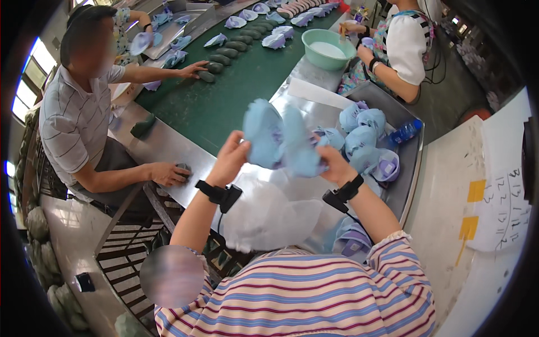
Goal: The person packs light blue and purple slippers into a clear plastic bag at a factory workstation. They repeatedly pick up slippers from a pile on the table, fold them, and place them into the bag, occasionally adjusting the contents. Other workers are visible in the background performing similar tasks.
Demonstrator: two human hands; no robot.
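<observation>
Light blue soft shoe uppers with purple lining [281, 140] are being held up in the air above the shiny metal worktable [185, 154], between the person's two hands. The left hand [229, 160] is closing its fingers on the left side of the pair, and the right hand [335, 164] is clamping the right side; both wrists are wearing black bands. Just beside the right hand, a heap of similar blue uppers [362, 132] is lying in a grey metal tray [407, 168], and a blue plastic bottle [405, 132] is resting near them. White plastic sheeting [269, 216] is lying under the hands. Across the green conveyor belt [224, 95], a person in a striped shirt [73, 118] is reaching for dark green shoe lasts [222, 56]. Farther away a round teal basin [328, 48] is standing.
</observation>
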